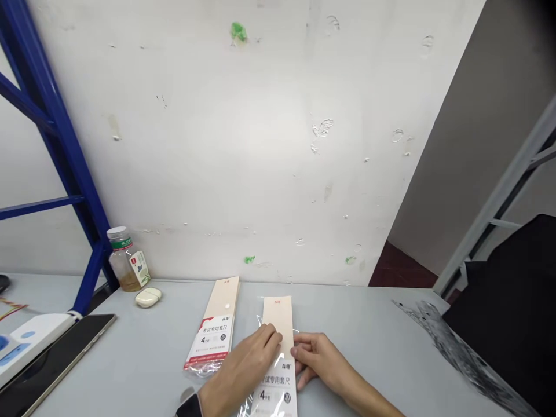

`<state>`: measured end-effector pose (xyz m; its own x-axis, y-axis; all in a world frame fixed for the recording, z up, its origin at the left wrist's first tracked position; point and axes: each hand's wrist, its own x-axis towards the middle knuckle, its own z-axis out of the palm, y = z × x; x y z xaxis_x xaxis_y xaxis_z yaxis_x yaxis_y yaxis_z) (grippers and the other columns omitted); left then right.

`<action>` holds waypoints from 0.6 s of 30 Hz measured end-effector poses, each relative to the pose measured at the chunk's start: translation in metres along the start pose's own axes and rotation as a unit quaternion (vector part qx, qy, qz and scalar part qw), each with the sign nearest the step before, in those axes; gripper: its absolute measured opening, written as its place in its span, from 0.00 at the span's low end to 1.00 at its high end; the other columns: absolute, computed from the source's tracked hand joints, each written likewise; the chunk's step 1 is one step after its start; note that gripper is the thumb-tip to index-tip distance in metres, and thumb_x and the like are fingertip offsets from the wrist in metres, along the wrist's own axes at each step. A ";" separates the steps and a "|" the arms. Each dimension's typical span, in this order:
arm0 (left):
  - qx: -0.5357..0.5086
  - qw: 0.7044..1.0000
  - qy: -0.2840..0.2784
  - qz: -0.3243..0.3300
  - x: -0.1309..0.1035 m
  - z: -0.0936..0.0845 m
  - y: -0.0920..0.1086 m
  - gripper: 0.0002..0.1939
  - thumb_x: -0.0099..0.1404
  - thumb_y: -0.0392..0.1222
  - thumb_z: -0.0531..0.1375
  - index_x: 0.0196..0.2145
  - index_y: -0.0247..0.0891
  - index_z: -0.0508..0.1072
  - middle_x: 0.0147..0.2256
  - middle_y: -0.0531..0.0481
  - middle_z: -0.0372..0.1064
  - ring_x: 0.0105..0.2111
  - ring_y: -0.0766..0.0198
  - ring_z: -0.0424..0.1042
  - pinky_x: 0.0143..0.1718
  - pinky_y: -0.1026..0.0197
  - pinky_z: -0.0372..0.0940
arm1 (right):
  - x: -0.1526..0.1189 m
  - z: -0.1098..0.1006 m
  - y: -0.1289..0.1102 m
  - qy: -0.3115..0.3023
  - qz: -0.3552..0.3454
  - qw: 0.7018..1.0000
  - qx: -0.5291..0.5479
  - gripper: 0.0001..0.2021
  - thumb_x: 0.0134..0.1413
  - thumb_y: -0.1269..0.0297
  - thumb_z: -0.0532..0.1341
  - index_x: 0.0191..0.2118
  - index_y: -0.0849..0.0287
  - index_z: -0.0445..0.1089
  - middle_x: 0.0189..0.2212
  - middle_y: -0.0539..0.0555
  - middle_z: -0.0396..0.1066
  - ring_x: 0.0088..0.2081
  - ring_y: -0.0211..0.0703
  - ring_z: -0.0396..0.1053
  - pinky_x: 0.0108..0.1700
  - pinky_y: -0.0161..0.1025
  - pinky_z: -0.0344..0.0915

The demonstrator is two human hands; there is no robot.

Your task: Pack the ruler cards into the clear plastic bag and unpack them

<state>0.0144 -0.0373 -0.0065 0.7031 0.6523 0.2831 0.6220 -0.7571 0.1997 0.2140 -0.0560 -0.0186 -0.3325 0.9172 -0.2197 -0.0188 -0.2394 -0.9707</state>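
A ruler set packet (pixel 278 310), cream on top with a white printed label below, lies between my hands in clear plastic wrap. My left hand (pixel 247 366), with a dark watch at the wrist, rests over the packet's left side, its fingers curled onto the cream part. At the right edge, my right hand (pixel 320 360) grips the packet between thumb and bent fingers. To the left lies a second ruler set packet (pixel 219 310), tilted, with a red strip along its label's lower end; neither hand holds it. The lower end of the nearer packet runs out of view.
A small bottle (pixel 128 260) with amber contents stands at the back left beside a white rounded case (pixel 148 297). A tablet-like device (pixel 56 359) and a white power strip (pixel 32 341) lie at left. A blue metal frame (pixel 72 133) rises there. Crumpled clear plastic (pixel 452 336) lies at right.
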 end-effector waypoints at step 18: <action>-0.461 0.857 0.034 -0.226 0.004 -0.003 -0.024 0.11 0.65 0.46 0.56 0.43 0.41 0.63 0.30 0.55 0.66 0.30 0.63 0.69 0.31 0.61 0.63 | -0.002 -0.009 -0.009 0.041 -0.018 0.998 0.034 0.25 0.43 0.45 0.69 0.38 0.64 0.74 0.27 0.56 0.77 0.30 0.46 0.76 0.36 0.41 0.73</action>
<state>0.0012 -0.0163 -0.0073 0.4208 0.9067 0.0300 0.2655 -0.1547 0.9516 0.2232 -0.0529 -0.0108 -0.2525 0.9477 -0.1952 -0.0932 -0.2246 -0.9700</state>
